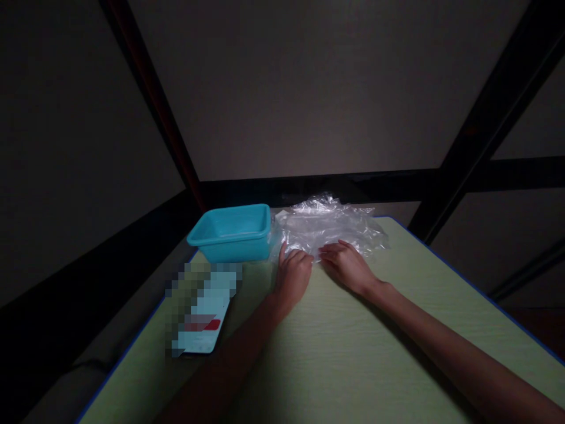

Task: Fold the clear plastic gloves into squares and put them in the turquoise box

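Far on counter (339, 353), clear plastic (333, 227) spreads beyond left fingers (301, 258) and right fingers (334, 253), partly curled at near edge; grip unclear.

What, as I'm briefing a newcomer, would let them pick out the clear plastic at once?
Find the pale green table with the blue edge. At its far end, right of the turquoise tub, lies the clear plastic, with the left hand and right hand at its near edge. Unlike the smooth, opaque tub, it is see-through, crumpled and shiny.
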Demonstrator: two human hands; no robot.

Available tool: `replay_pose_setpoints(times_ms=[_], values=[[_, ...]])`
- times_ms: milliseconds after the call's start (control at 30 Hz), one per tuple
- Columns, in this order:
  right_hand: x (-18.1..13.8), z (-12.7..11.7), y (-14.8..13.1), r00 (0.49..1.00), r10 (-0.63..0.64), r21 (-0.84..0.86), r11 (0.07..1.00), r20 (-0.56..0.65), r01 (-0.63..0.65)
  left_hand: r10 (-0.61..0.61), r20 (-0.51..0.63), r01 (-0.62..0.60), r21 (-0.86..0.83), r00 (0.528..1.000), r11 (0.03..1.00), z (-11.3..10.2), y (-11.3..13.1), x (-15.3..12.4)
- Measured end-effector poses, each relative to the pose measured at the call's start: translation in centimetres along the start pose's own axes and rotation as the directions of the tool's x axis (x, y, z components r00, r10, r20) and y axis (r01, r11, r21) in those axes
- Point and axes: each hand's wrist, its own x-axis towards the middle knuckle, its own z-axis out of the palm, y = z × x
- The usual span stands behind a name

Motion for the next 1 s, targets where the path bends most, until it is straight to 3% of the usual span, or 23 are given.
replay_pose_setpoints(times_ms=[200,433,600,733,800,867,933,1000], values=[[-0.4,-1.7,0.1,0.995,-0.034,0.057,0.998,-0.096,0.040,0.029,0.009,-0.029,0.045,1.000,0.999,-0.4,0.5,0.1],[-2.2,-4.0,-1.2,0.976,-0.095,0.132,0.984,-0.197,0.123,0.071,-0.003,-0.070,0.102,0.997,0.992,-1.9,2.8,0.1],[-4.1,-4.9,-2.3,0.983,-0.150,0.192,0.967,-0.109,0.169,0.071,0.095,-0.088,0.184,0.993,0.979,-2.7,3.6,-2.3],[-4.2,-5.0,-1.5,0.990,-0.020,0.251,0.966,-0.139,0.054,0.107,0.193,-0.137,0.151,0.975,0.979,-2.8,3.0,-5.1],[-3.9,-4.9,-0.8,0.987,0.077,0.305,0.952,-0.143,-0.030,0.137,0.310,-0.189,0.145,0.941,0.971,-2.7,3.0,-6.1],[-3.7,-5.0,-0.2,0.983,0.145,0.345,0.934,-0.115,-0.098,0.179,0.462,-0.240,0.077,0.869,0.968,-2.7,3.4,-6.9],[-3.5,-5.0,0.0,0.986,0.160,0.367,0.921,-0.052,-0.130,0.170,0.592,-0.206,-0.008,0.787,0.979,-2.7,4.2,-7.4],[-3.2,-5.0,-0.2,0.993,0.112,0.385,0.916,0.028,-0.114,0.138,0.645,-0.118,-0.075,0.751,0.990,-2.7,4.9,-7.6]])
